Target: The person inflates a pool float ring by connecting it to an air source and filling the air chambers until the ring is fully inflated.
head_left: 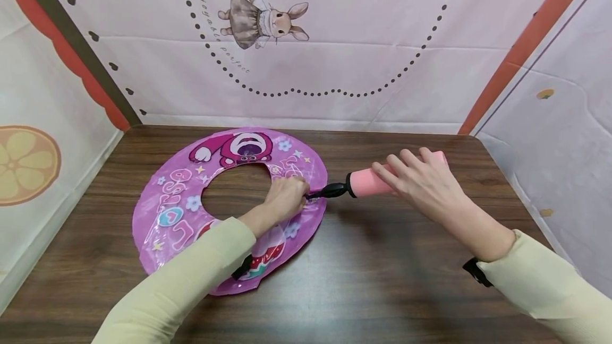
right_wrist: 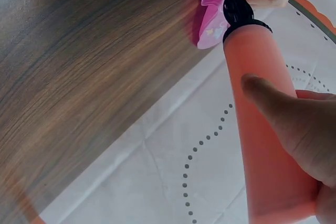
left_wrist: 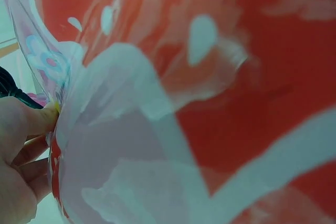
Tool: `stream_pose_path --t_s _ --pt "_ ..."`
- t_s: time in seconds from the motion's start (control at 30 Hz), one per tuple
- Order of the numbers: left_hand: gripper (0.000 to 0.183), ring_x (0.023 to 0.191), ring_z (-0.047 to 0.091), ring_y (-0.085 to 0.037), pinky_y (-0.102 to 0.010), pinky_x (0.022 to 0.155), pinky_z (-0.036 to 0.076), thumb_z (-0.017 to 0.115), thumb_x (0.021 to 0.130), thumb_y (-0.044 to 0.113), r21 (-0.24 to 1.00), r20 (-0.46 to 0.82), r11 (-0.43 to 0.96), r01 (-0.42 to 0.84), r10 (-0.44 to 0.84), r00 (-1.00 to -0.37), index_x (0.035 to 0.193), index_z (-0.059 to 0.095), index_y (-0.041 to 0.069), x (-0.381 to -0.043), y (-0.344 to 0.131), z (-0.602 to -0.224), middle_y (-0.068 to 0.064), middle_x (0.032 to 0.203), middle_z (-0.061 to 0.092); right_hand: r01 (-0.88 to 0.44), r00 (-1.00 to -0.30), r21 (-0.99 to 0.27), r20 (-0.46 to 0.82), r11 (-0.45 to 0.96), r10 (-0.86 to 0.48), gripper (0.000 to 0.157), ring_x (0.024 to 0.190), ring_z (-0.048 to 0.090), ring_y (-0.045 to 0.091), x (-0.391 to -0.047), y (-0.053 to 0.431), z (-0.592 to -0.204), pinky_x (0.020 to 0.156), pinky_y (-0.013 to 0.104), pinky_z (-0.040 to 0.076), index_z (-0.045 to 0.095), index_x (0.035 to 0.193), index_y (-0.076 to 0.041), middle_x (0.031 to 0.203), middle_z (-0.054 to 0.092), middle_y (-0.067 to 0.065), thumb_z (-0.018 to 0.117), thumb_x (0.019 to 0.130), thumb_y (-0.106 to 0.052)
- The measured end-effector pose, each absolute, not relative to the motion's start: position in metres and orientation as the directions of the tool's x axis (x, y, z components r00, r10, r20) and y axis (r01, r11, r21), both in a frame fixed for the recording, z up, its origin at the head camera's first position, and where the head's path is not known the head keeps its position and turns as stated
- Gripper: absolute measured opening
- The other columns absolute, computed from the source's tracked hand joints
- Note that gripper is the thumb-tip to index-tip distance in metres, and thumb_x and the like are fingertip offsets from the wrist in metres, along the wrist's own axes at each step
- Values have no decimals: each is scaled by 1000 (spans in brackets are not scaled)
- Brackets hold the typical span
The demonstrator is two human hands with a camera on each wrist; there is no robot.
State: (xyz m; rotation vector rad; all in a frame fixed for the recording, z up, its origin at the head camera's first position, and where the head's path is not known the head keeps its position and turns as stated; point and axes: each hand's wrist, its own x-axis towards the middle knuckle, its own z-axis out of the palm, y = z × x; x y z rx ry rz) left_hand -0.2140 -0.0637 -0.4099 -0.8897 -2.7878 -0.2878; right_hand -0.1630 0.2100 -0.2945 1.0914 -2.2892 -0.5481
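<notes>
A purple inflatable swim ring (head_left: 153,211) with a pink bear and lettering lies on the left half of the table. My left hand (head_left: 287,198) pinches its right side, where the black nozzle (head_left: 334,190) of a pink hand pump (head_left: 368,182) meets the ring. In the left wrist view, thumb and fingers (left_wrist: 37,121) grip the ring's plastic, whose red and white print fills most of that view. My right hand (head_left: 425,179) holds the pump's pink barrel (right_wrist: 257,103) from above, thumb along it. The valve itself is hidden by my left fingers.
The brown wooden table (head_left: 382,291) reaches a back wall hung with pale pink cloth (head_left: 358,25) bearing a rabbit print. Patterned cloth also stands along the left (head_left: 57,94) and right sides. A black strap (head_left: 478,272) shows at my right sleeve.
</notes>
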Motion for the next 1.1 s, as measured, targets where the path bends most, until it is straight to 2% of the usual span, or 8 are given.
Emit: stream_pose_path --t_s 0.13,0.3,0.47,0.8,1.1 --pt "8 57 55 -18 -32 52 47 69 70 7 131 233 804 580 544 -806 75 70 13 -214 -65 -410 1 73 63 -581 -559 546 271 604 -783 59 70 51 29 -161 209 -295 55 37 39 53 109 -9 82 54 10 84 59 -18" --pt "8 59 56 -18 -32 54 47 70 70 8 138 228 812 568 532 -816 76 71 13 -213 -64 -411 2 74 65 -589 -608 516 224 622 -762 59 72 54 28 -162 211 -299 56 36 42 54 107 -9 82 55 9 83 61 -33" --pt "11 59 57 -18 -32 54 47 68 69 5 149 234 813 563 524 -819 75 71 13 -214 -63 -410 1 74 65 -597 -630 495 197 631 -751 59 72 55 28 -164 214 -302 57 36 44 54 107 -8 81 55 9 80 64 -39" --pt "12 60 56 -16 -31 53 47 68 69 7 146 183 827 543 517 -837 76 72 16 -215 -60 -405 3 72 65 -591 -599 517 232 619 -766 60 71 54 28 -166 214 -300 55 36 42 54 107 -8 82 55 10 82 63 -38" --pt "12 69 62 -18 -34 61 50 70 72 13 133 134 847 515 499 -856 83 72 18 -214 -61 -404 4 81 68 -590 -589 528 237 611 -773 59 73 53 28 -168 212 -296 58 38 42 54 108 -10 83 54 10 82 63 -34"
